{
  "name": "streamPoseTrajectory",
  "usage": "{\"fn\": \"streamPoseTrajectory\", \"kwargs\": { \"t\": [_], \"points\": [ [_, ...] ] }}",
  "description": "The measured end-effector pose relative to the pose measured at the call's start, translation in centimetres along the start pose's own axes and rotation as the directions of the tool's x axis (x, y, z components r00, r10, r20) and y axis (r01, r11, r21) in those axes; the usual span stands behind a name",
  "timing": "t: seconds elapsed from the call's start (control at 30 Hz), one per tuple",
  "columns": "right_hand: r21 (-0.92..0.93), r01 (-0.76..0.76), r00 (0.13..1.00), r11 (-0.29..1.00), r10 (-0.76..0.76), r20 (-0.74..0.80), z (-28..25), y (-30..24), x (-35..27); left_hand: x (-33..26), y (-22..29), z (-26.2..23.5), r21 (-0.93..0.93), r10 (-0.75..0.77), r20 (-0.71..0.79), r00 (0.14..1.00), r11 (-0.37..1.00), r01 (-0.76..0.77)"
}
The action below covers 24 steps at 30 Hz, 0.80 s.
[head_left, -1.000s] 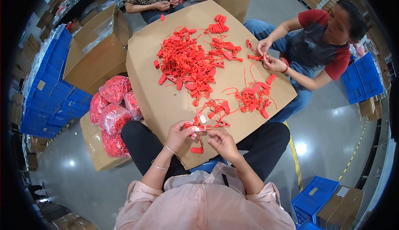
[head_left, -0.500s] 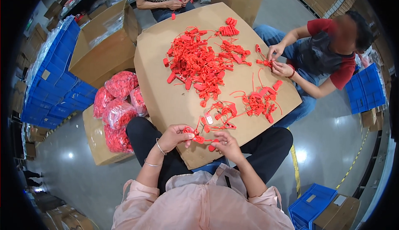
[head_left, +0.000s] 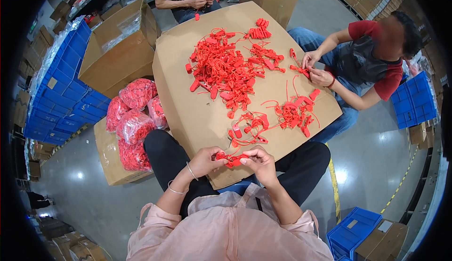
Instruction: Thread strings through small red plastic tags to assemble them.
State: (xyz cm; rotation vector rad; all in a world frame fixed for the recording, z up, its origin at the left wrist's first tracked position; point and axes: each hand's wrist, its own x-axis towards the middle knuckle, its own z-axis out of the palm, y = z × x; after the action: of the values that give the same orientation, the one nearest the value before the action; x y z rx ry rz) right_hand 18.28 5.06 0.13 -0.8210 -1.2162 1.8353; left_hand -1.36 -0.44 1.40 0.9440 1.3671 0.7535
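My left hand (head_left: 203,161) and right hand (head_left: 260,163) pinch one red plastic seal (head_left: 230,159) between them at the cardboard sheet's (head_left: 188,115) near edge, steadying both ends.

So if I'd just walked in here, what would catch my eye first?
Probably the bright red plastic ties heaped on the big cardboard sheet that serves as a table. At its near edge the left hand and right hand pinch one red tie between them. Left of the sheet, clear bags of red ties fill a box.

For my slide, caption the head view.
Both hands, left hand and right hand, pinch a red plastic piece over cardboard sheet.
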Motion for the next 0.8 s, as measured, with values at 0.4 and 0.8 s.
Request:
{"fn": "streamPoseTrajectory", "kwargs": {
  "t": [0.4, 0.8],
  "points": [
    [-0.375, 0.084, 0.996, 0.923, -0.069, 0.053, 0.2, -1.2, -0.1, -0.2, 1.1, 0.5, 0.007, 0.012, 0.046, 0.999, 1.0, -0.012],
    [0.12, -0.306, 0.948, 0.944, 0.292, 0.124, -1.8, 1.2, 0.3, -0.5, 0.7, 1.7, -0.102, 0.184, 0.066, 0.981, 0.979, -0.176]
  ]
}}
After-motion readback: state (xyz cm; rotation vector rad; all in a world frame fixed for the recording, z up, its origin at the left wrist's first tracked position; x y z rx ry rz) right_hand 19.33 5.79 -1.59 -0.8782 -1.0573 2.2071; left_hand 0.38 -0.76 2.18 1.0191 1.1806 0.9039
